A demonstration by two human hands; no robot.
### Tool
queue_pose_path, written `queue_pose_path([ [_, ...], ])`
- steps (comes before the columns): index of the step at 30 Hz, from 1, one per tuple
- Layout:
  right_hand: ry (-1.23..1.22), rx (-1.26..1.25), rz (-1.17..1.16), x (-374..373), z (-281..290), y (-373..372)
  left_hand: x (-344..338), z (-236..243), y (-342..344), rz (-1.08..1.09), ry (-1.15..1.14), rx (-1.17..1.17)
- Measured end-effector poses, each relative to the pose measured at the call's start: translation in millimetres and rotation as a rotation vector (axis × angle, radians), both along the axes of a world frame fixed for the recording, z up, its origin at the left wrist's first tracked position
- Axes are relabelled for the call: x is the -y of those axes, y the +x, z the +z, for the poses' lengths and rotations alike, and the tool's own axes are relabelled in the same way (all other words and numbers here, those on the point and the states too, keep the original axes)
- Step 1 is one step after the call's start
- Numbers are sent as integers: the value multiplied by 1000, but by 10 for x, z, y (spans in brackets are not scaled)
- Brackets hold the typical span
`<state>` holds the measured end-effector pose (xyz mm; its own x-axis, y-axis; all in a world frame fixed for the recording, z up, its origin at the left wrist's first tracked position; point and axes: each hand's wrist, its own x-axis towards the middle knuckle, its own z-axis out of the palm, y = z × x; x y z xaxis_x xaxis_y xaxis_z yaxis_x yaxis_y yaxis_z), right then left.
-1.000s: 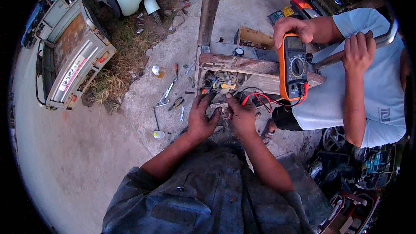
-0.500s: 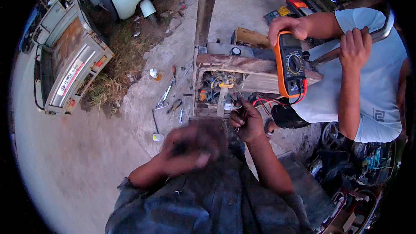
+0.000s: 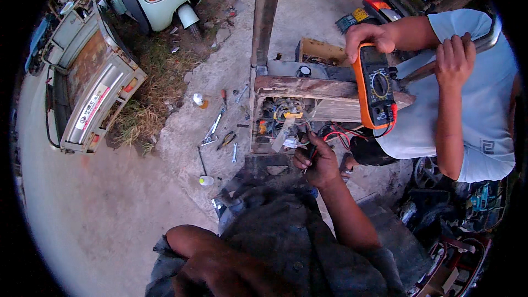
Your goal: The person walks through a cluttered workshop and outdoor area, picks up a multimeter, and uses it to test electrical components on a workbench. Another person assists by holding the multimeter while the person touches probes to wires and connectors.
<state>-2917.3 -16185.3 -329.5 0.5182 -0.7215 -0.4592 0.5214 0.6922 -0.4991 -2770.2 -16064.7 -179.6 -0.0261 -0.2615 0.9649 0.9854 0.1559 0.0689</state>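
Observation:
My right hand [image 3: 322,164] is closed around thin multimeter probes beside an open compartment of wires [image 3: 283,118] in a worn frame. Red and black leads [image 3: 344,131] loop from there to an orange-rimmed multimeter [image 3: 375,85], which another person's hand [image 3: 369,38] holds up. A white connector [image 3: 292,143] lies among the wires, just left of my right hand. My left hand [image 3: 231,272] is drawn back against my dark shirt at the lower edge. It is dark and blurred, so its fingers cannot be made out.
Left of the frame, pliers [image 3: 226,140], wrenches [image 3: 212,129], a screwdriver [image 3: 223,97] and small bottles [image 3: 205,180] lie on concrete. An upright post [image 3: 267,16] rises beyond the compartment. A wooden box [image 3: 322,52] stands behind. The other person, in a light shirt [image 3: 440,115], is at right.
My left hand has moved from beside the compartment down and back toward my body. My right hand stays near the wires with the probes. The whole view has shifted slightly.

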Motion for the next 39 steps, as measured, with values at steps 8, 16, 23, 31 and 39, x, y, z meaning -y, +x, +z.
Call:
queue_pose_path([
  [8, -76, -82, 59, -27, -136, -199, -6, -508, 134, 126, 96, 533],
  [16, -21, -324, 52, -29, 4, -49, 478, -1383, 6, 1579, 534, 1373],
  [23, -169, -318, 76, 7, -18, -94, 529, -1546, 104, 1481, 838, 1389],
  [31, -298, -498, 78, 44, -85, -61, 725, -1403, 293, 1277, 815, 1510],
  [39, -469, -811, 212, 67, 5, -5, 790, -1434, 323, 1127, 887, 1501],
])
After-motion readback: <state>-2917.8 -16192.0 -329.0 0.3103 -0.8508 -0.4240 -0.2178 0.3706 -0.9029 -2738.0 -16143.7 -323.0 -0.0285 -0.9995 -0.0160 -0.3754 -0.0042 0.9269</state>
